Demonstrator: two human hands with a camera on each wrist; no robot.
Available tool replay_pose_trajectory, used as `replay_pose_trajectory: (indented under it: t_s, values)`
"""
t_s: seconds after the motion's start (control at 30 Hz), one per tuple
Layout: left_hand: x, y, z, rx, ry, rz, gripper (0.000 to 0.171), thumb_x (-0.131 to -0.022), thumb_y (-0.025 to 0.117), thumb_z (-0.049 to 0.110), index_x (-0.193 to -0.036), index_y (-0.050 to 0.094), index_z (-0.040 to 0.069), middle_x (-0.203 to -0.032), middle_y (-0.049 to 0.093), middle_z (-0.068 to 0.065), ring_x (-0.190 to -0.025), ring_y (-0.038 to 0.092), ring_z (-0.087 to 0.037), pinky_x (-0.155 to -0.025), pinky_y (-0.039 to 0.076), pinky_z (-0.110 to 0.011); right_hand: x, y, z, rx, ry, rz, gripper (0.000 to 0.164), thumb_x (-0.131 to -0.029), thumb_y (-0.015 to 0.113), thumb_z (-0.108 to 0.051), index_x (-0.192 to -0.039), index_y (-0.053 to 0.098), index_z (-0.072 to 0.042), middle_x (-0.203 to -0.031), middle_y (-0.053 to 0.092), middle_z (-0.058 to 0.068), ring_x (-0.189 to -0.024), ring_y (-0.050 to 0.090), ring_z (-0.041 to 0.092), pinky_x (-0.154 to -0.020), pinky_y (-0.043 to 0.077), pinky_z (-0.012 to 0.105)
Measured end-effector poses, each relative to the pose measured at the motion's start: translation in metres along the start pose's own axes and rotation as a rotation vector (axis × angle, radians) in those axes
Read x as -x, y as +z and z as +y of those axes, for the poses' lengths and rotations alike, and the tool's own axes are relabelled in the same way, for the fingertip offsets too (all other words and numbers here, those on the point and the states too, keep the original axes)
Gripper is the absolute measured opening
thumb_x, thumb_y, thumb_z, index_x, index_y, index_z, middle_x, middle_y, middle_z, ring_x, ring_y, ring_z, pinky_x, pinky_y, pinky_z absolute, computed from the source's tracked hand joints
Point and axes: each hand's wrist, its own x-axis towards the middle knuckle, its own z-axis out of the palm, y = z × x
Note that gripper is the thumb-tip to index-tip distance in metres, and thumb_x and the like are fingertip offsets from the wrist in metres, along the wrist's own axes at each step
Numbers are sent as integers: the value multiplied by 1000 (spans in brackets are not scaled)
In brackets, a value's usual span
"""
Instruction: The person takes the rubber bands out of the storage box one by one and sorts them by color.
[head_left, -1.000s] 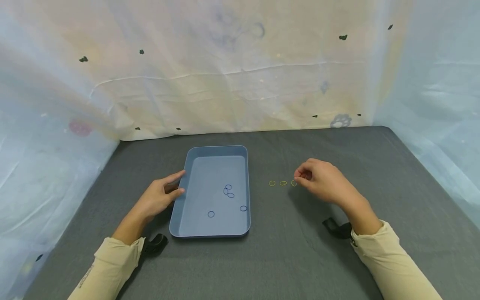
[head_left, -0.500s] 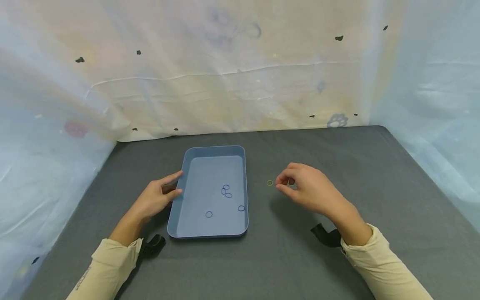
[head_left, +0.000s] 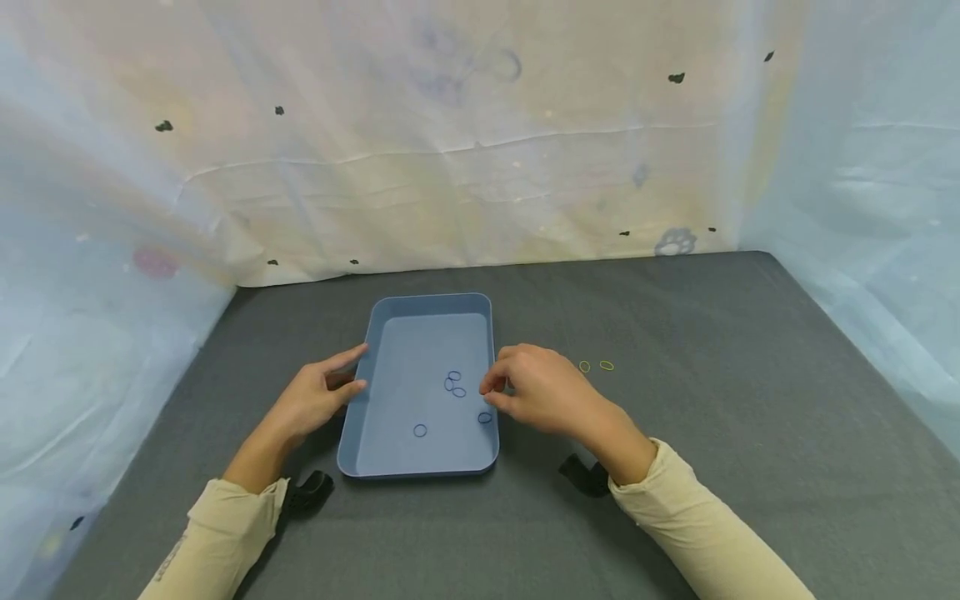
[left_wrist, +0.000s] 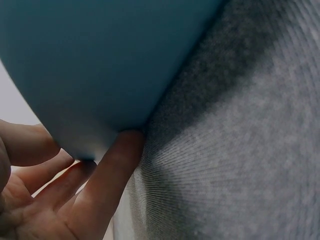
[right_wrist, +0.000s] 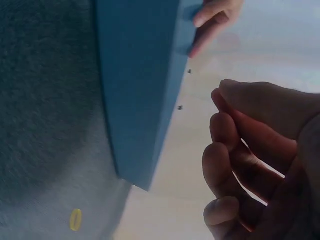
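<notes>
A blue rectangular tray rests on the dark cloth, with several thin dark-blue rubber bands inside. My left hand touches the tray's left side with its thumb and fingers fairly straight; in the left wrist view, its fingertips meet the outer wall. Over the tray's right rim is my right hand, with thumb and index tips together. Whether a band sits between those tips is too small to see. Two yellow rubber bands lie right of that hand; the right wrist view shows one yellow band.
The grey cloth-covered table extends to the right and in front of the tray. A pale patterned curtain hangs along the back and both sides. Black straps hang below both wrists.
My right hand has moved left from the yellow bands to the tray's right rim. Another yellow band comes into view on the right; the leftmost ones no longer show. My left hand stays at the tray.
</notes>
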Motion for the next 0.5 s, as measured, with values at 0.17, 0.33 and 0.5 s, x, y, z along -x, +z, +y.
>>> replay_pose_trajectory:
  t_s: [0.17, 0.33, 0.5]
  values:
    - [-1, -1, -1, 0, 0, -5, 63, -102, 59, 23, -158, 30, 26, -154, 38, -29, -138, 46, -44, -94, 56, -52, -9, 10, 3, 12, -9, -38, 4, -89, 76, -22, -90, 79, -22, -90, 66, -11, -79, 57, 6, -66, 47, 22]
    - [-1, -1, 0, -3, 1, -2, 63, -102, 58, 23, -158, 30, 25, -154, 38, -30, -138, 45, -45, -95, 55, -52, -17, 16, 5, 25, -17, -85, 5, -88, 77, -26, -88, 79, -21, -90, 68, -12, -84, 59, 7, -73, 50, 25]
    - [0, 1, 1, -5, -4, -6, 63, -102, 58, 22, -158, 29, 24, -155, 36, -29, -139, 44, -45, -97, 54, -53, -26, 18, 9, 20, -8, -162, 3, -87, 79, -24, -88, 80, -22, -89, 70, -11, -87, 60, 9, -77, 51, 29]
